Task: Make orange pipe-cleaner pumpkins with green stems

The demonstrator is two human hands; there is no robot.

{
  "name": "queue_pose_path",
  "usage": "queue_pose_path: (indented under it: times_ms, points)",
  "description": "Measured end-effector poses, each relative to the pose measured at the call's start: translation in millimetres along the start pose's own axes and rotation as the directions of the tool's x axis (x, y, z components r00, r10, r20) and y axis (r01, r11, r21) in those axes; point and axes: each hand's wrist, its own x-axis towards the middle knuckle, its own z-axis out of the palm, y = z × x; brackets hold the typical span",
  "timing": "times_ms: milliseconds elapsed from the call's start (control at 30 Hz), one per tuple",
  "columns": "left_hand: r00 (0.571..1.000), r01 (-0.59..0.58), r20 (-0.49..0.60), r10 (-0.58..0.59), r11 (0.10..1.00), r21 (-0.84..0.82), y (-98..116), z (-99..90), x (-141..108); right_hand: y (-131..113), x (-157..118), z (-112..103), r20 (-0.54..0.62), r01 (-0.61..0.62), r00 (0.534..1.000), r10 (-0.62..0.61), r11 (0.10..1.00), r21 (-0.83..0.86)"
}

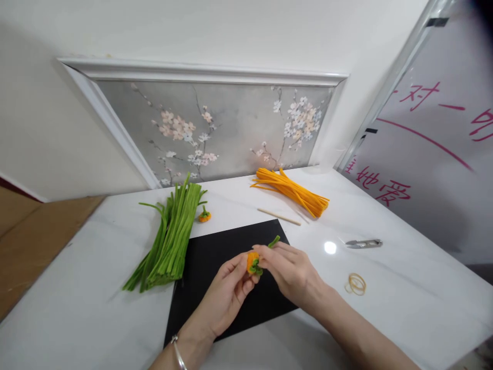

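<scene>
Over a black mat [208, 298], my left hand [231, 288] is closed around a small orange pipe-cleaner piece [252, 263] with green loops at one side, like a little persimmon. My right hand [288, 270] pinches at the green part, and a green pipe-cleaner end [274, 241] sticks up past its fingers. Where the fingertips meet, the fine detail is hidden. A finished-looking orange and green persimmon [205, 215] of the same kind stands on the table behind the mat.
A green pipe-cleaner bundle [173, 236] lies left of the mat. Orange pipe cleaners [292, 191] lie at the back right, near a thin wooden stick [279, 216]. Thread snips [364, 243] and rubber bands [356, 284] rest on the white table [408, 303]; a whiteboard [431, 154] borders it.
</scene>
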Motion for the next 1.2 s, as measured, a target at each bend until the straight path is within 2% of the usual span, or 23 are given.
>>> queue_pose_path:
  times_ms: [100,300,467,633,767,867,933,1067,1200]
  points:
    - [1.000,-0.006,0.023,0.005,0.999,0.043,1,0.3,1,4,0,-5,0.000,-0.093,0.996,0.093,0.993,0.069]
    - [0.997,0.069,0.023,-0.073,0.988,0.139,1,3.0,1,7,3,-13,0.245,-0.171,0.963,0.114,0.959,0.228]
    - [0.997,0.054,0.050,-0.064,0.982,0.180,0,3.1,-1,9,3,-13,0.326,-0.345,0.917,0.228,0.864,0.366]
    - [1.000,0.000,0.023,-0.006,0.962,0.272,-1,0.2,0,7,3,-15,0.313,-0.314,0.920,0.235,0.921,0.231]
    - [0.998,-0.047,0.045,0.033,0.925,0.378,1,0.8,2,5,2,-10,0.307,-0.201,0.937,0.167,0.976,0.083]
    - [0.999,-0.031,0.021,0.026,0.952,0.304,2,2.2,2,6,-1,-5,0.307,-0.095,0.946,0.098,0.995,-0.026]
    - [1.000,-0.020,-0.012,0.024,0.972,0.235,2,2.4,2,7,-2,-3,0.298,-0.074,0.951,0.085,0.996,-0.049]
    - [1.000,-0.011,-0.022,0.015,0.985,0.173,2,1.4,0,6,-2,-3,0.272,-0.127,0.955,0.114,0.991,0.032]
    - [0.999,-0.042,-0.003,0.043,0.987,0.155,0,0.4,0,4,-1,-3,0.217,-0.281,0.943,0.251,0.952,0.119]
